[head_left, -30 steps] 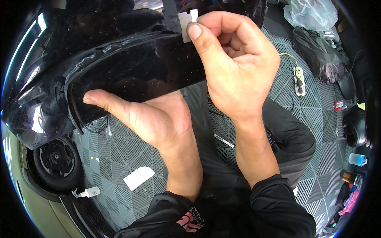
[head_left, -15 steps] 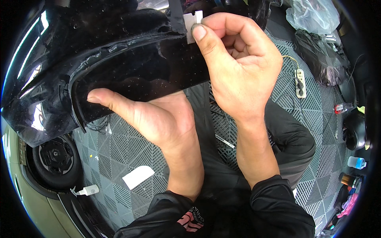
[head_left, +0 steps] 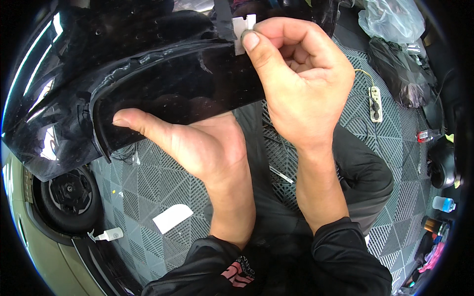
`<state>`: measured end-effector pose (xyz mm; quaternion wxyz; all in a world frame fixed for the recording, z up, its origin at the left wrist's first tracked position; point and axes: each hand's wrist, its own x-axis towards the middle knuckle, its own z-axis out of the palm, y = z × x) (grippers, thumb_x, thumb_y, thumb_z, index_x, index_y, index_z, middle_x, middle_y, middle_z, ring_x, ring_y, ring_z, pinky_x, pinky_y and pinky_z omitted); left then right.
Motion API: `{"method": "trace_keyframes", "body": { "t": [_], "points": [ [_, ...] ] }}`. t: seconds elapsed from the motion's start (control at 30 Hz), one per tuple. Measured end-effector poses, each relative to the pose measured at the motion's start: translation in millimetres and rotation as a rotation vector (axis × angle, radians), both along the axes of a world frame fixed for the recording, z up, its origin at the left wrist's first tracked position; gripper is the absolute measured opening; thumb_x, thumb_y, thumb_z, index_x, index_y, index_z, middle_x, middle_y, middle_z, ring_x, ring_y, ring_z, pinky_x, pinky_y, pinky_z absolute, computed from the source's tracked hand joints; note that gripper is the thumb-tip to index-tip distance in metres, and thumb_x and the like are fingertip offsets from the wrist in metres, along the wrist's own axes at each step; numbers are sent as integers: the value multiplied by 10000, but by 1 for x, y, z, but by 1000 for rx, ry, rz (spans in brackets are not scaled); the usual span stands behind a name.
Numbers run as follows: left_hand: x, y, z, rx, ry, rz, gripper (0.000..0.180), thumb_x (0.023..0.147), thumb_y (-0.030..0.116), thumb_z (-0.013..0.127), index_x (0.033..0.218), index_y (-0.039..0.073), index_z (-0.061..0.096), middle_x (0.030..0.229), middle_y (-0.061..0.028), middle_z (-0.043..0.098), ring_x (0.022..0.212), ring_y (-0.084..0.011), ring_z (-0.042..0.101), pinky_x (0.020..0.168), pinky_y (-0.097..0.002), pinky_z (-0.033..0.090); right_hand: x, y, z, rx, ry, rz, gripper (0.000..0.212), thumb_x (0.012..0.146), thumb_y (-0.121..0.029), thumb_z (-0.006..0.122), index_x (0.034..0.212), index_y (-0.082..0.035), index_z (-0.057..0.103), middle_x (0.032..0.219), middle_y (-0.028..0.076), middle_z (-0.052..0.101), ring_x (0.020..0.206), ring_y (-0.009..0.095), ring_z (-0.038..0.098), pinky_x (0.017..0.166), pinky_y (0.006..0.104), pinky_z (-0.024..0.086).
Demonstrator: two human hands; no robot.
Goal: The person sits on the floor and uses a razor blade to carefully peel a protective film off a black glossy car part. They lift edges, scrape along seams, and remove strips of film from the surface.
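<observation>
A glossy black car body panel (head_left: 163,91) fills the upper left, with a bunched, wrinkled strip of black film (head_left: 133,63) along its curved recess. My left hand (head_left: 207,148) cups the panel's lower edge from below, palm up. Its thumb lies across the panel's face, while the fingers are hidden behind the edge. At the right end of the strip, my right hand (head_left: 308,84) pinches a thin silver razor blade (head_left: 239,37) between thumb and forefinger. The blade stands upright against the panel, its notched end at the top. The other fingers of that hand are curled in.
Grey patterned tiles (head_left: 143,187) make up the floor around my bent legs. On them are a white card (head_left: 173,218), a spray bottle (head_left: 109,235), a slim cutter (head_left: 281,174) and a power strip (head_left: 376,104). Plastic bags (head_left: 392,19) lie upper right; a wheel (head_left: 69,192) is at left.
The whole view has shifted slightly, with the panel and both hands a little further right in the picture. Both hands keep the same hold, and the blade is still at the strip's right end.
</observation>
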<state>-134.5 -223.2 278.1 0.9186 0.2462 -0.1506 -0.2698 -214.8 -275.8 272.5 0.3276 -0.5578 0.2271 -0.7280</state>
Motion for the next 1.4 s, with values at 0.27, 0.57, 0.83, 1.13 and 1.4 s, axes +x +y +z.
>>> {"method": "trace_keyframes", "body": {
  "t": [0.27,0.57,0.83,1.13,1.4],
  "points": [
    [0,2,0,26,-221,-80,1055,926,789,477,1586,14,204,1622,-144,275,1486,-281,283,1246,-451,235,0,3,4,57,-63,21,109,891,22,779,983,29,722,840,39,727,745,67,658,695,193,537],
    [-4,-2,-2,-61,-32,-52,766,981,695,473,1482,116,469,1485,-88,522,1371,-316,475,1194,-505,348,-4,3,4,43,-37,42,113,890,22,779,983,35,715,850,50,730,747,73,660,697,196,540],
    [-5,-2,-1,-48,17,-57,774,981,696,472,1481,105,469,1485,-98,522,1375,-312,474,1194,-500,350,-5,2,5,34,-16,41,117,894,6,781,985,35,714,849,54,730,739,74,656,692,199,541],
    [-4,-2,-2,-78,14,-77,799,968,716,471,1491,113,462,1498,-97,511,1390,-313,458,1200,-502,335,-4,-1,3,51,-85,33,143,895,-45,792,995,27,720,851,51,725,698,67,646,614,200,545],
    [-4,-1,-6,-87,15,-90,790,965,717,476,1495,130,462,1506,-96,503,1397,-317,451,1205,-509,327,-4,13,19,122,-132,45,147,888,-62,799,983,23,726,840,52,725,664,64,638,590,192,530]
  ]
}}
